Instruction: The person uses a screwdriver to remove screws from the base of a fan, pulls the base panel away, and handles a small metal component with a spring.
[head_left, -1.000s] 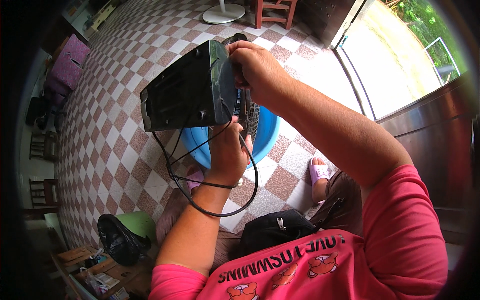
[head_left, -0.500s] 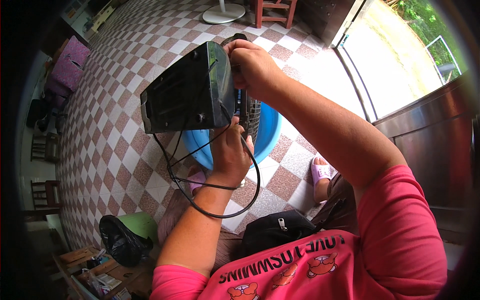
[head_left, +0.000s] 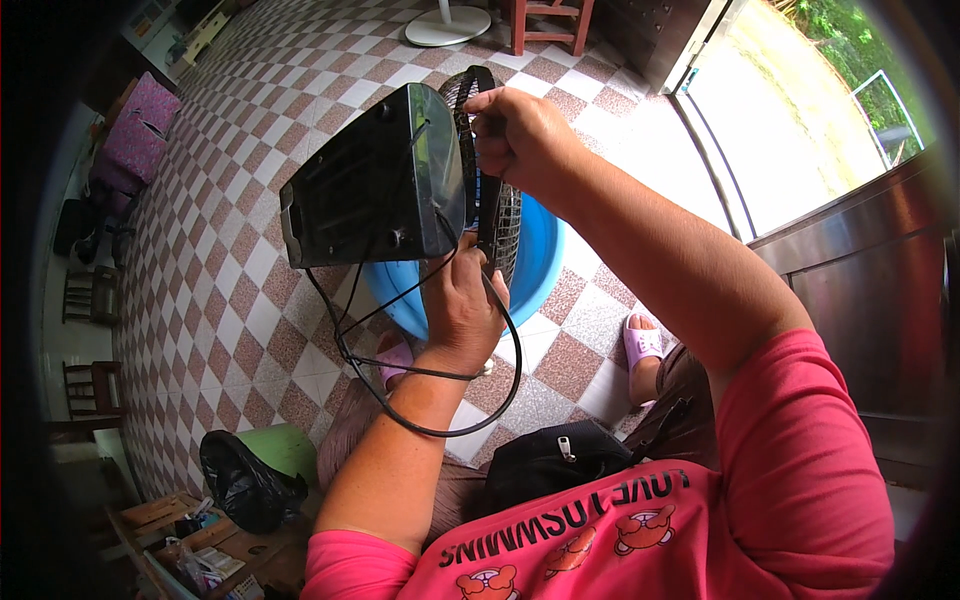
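Observation:
An electric fan (head_left: 372, 180) with a black base is held up, its base toward me and its round wire grille (head_left: 507, 235) on the far right side. My left hand (head_left: 465, 310) is closed around the fan from below, between base and grille; its fingertips are partly hidden. My right hand (head_left: 530, 140) is curled with fingers pinched at the grille's upper edge; what lies in the pinch is too small to make out. The black power cord (head_left: 517, 365) loops down from the base over my left wrist. Beneath the fan stands a blue basin (head_left: 543, 275), partly covered.
A green bin (head_left: 283, 450) with a black bag stands at lower left, beside a wooden box (head_left: 150, 545) of odds and ends. Farther off are a red stool (head_left: 548, 38) and a white round stand base (head_left: 447, 28). An open doorway (head_left: 760, 130) is at right.
My right hand has shifted slightly right, away from the base, uncovering more of the grille's upper rim. The left hand and fan have hardly moved.

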